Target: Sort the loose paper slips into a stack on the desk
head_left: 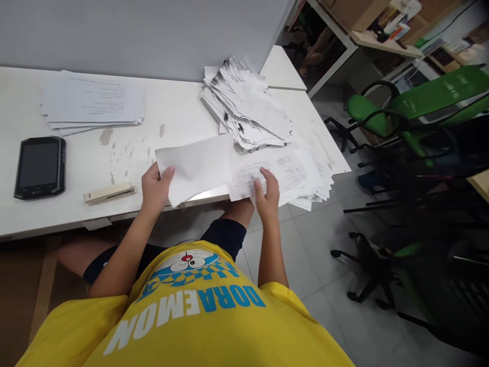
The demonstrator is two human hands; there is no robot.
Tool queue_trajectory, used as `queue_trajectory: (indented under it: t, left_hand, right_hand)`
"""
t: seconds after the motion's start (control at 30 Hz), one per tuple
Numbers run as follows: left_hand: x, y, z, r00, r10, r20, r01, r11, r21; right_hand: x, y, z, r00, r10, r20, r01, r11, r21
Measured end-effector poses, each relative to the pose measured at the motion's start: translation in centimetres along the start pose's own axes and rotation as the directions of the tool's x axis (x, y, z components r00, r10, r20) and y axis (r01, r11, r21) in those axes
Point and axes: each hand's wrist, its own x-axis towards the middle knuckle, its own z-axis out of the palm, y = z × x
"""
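Observation:
My left hand [156,187] pinches the left edge of a blank-looking white sheet of paper [196,165], thumb on top, and holds it tilted over the table's front edge. Over a spread of printed sheets [292,171] on the right is my right hand [267,192], its thumb and fingers a little apart. Whether its fingertips touch the paper beneath is hard to tell. The right edge of the white sheet overlaps the printed ones. Behind them lies a thick, untidy pile of papers [254,109].
A neater paper stack [91,102] lies at the back left of the white table [171,109]. Near it are a black handheld device [41,167] and a cream stapler [109,193]. A grey partition [153,38] borders the back. Green chairs [370,114] stand to the right.

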Motion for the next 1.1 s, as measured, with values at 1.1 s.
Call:
queue_trajectory:
  t: [1.1]
  left_hand:
    - [-2.8,0.0,-5.7,1.0,0.0,0.018,-0.004,0.963,0.27]
  right_hand:
    - [-0.3,-6.8,7.6,0.955,0.163,0.249,-0.267,0.838,0.476]
